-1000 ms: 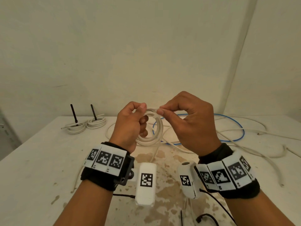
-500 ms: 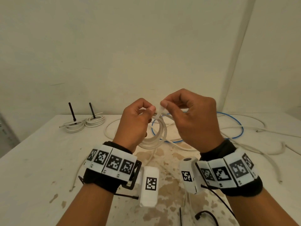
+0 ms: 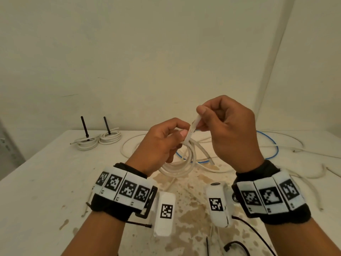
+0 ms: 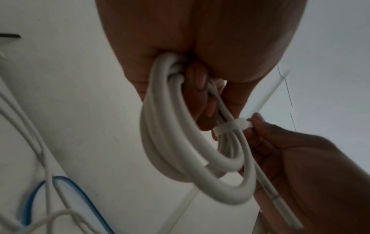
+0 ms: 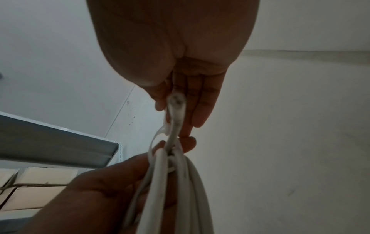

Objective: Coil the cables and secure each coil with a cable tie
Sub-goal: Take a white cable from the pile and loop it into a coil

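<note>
A white cable coil [image 3: 181, 166] hangs above the table from my left hand [image 3: 181, 133], whose fingers curl round its top. A white cable tie [image 3: 193, 126] wraps the coil's strands, and its tail rises up and to the right. My right hand [image 3: 201, 115] pinches that tail between thumb and forefinger, just above the left hand. In the left wrist view the tie band [image 4: 230, 125] circles one side of the coil [image 4: 176, 150], beside the right hand's fingers [image 4: 266, 139]. The right wrist view shows the tie [image 5: 160, 134] leading down to the bundled strands [image 5: 180, 182].
Two tied white coils [image 3: 99, 141] with upright black tie tails lie at the back left. A blue cable [image 3: 271, 145] and loose white cables [image 3: 287, 150] sprawl over the stained table [image 3: 46, 182] behind and right. Black cable ties [image 3: 234, 245] lie near the front edge.
My right hand has risen and drawn the tie tail up and to the right, away from the coil. The left hand has lifted slightly while keeping hold of the coil.
</note>
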